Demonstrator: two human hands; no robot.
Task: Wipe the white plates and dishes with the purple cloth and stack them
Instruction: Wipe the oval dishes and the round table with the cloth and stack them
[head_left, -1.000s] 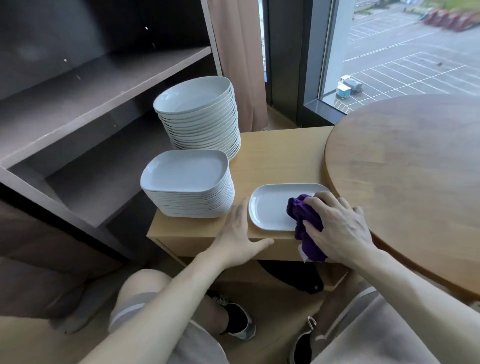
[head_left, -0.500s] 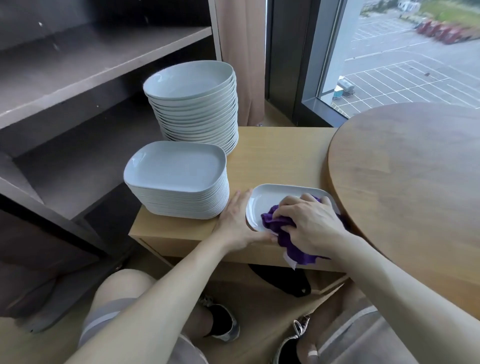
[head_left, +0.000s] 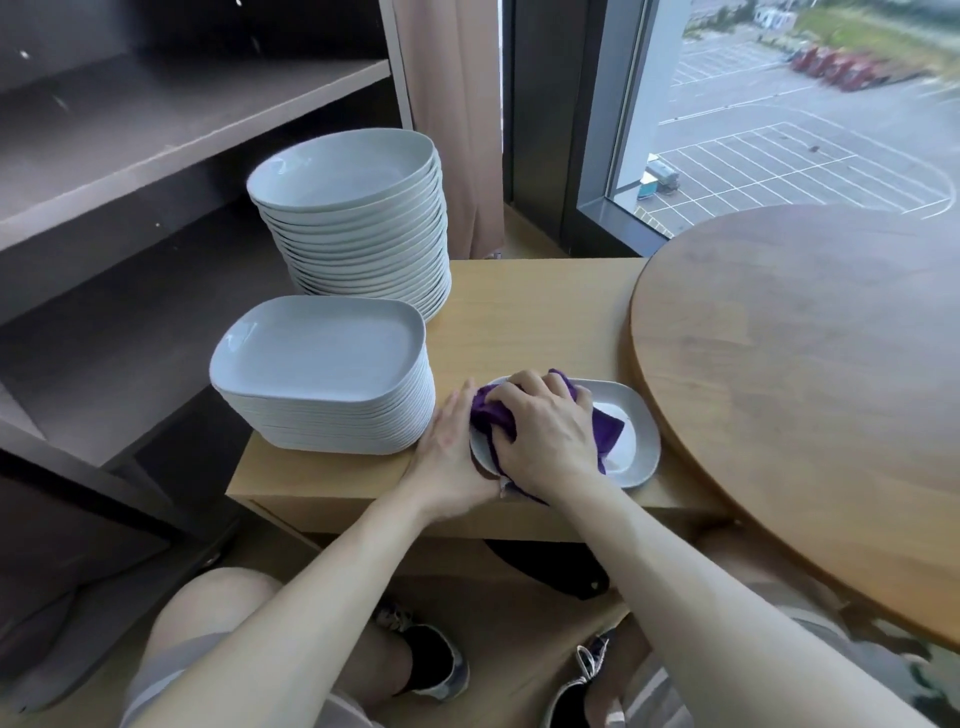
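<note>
1. Wiping is judged to be under way. One small oblong white dish (head_left: 641, 434) lies under the right hand (head_left: 545, 436), on the low wooden cabinet (head_left: 535, 312).
2. The purple cloth (head_left: 609, 431) is bunched in the curled fingers of the right hand and pressed onto the left part of the dish.
3. The left hand (head_left: 449, 457) is laid flat with straight fingers against the dish's left edge, which is judged to steady it.
4. Stacking of this dish is not yet done, and no pile of its shape is seen.
5. Just left of the left hand stands one stack of square plates (head_left: 322, 353). Beyond that stands one stack of round deep plates (head_left: 343, 171).
6. It cannot be told whether either stack has been wiped.
7. Counted: one cloth, one loose dish, two stacks. Each stack holds well over ten pieces, but the exact number cannot be told.
</note>
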